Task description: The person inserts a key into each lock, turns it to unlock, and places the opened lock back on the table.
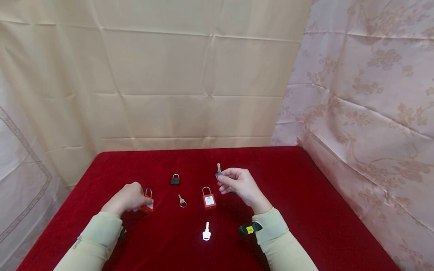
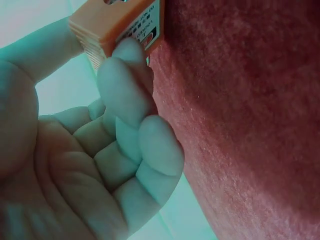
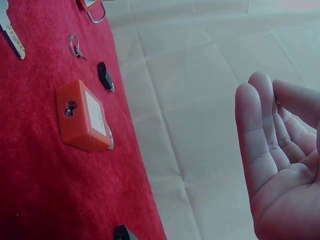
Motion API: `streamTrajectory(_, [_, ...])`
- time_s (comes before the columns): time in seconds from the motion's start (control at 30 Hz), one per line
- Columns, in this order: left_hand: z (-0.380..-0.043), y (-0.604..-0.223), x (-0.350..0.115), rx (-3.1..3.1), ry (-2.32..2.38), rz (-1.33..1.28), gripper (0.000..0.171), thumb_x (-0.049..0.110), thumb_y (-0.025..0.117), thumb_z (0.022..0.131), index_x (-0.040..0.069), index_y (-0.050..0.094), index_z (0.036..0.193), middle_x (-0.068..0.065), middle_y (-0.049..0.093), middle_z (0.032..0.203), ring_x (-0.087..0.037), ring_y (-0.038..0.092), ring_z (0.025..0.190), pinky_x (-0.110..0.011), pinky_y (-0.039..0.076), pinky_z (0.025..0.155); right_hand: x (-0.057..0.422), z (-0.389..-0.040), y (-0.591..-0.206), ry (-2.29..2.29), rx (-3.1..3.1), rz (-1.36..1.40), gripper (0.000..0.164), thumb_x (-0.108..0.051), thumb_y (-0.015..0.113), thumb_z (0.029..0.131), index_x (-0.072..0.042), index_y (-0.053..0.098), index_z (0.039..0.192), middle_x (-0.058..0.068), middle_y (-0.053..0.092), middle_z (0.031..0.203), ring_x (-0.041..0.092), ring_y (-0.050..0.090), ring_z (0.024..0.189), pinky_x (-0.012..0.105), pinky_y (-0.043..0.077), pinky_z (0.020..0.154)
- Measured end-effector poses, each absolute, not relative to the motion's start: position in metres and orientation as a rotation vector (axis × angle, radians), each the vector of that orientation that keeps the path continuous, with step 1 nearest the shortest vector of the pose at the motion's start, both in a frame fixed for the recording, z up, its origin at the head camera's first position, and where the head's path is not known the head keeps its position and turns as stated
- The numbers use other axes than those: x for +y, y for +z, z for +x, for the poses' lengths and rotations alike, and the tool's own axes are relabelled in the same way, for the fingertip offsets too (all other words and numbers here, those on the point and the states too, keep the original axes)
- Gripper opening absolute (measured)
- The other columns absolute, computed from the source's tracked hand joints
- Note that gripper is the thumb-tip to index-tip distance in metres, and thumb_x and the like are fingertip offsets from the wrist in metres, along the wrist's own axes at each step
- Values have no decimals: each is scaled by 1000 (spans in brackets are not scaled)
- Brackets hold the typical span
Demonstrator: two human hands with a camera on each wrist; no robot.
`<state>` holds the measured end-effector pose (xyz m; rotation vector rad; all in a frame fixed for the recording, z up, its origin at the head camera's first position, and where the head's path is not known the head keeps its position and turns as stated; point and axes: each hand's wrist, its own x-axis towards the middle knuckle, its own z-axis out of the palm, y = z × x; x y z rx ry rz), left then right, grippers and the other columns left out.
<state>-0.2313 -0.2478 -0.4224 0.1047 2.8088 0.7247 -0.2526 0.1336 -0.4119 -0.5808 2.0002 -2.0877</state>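
Head view: our left hand [image 1: 127, 197] grips a lock [image 1: 148, 207], well left of the key [image 1: 219, 170] our right hand [image 1: 240, 185] pinches, blade outward

The left sleeve [image 1: 89, 241] and the right sleeve [image 1: 285, 244] are cut long in pale cream-yellow cloth, creased into soft folds on the near side. Small dark lettering [image 1: 77, 242] is borne on the left side of the left sleeve. By the right wrist a black band [image 1: 242, 232] is worn, marked with a yellow patch [image 1: 250, 229]; by the left, a dark piece [image 1: 122, 233] is mostly hidden. The left hand [image 1: 127, 197] and right hand [image 1: 243, 185] are bare.
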Motion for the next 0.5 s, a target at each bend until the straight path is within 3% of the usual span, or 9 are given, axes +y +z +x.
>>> streamTrajectory(0.3, [-232, -425, -244, 2732, 752, 97, 28, 22, 74, 90, 6, 63, 69, -6, 60, 55, -16, 58, 49, -31, 48, 47, 135, -253, -414, -2069, 2024, -577, 18, -1, 67, 97, 12, 65, 108, 38, 64, 98, 19, 69, 70, 39, 61, 70])
streamTrajectory(0.5, [-229, -424, -244, 2745, 768, 100, 27, 22, 73, 91, 7, 64, 70, -6, 60, 56, -17, 58, 50, -31, 46, 50, 134, -254, -415, -2078, 2012, -557, 16, -1, 67, 96, 11, 65, 105, 32, 66, 94, 19, 69, 69, 38, 61, 69])
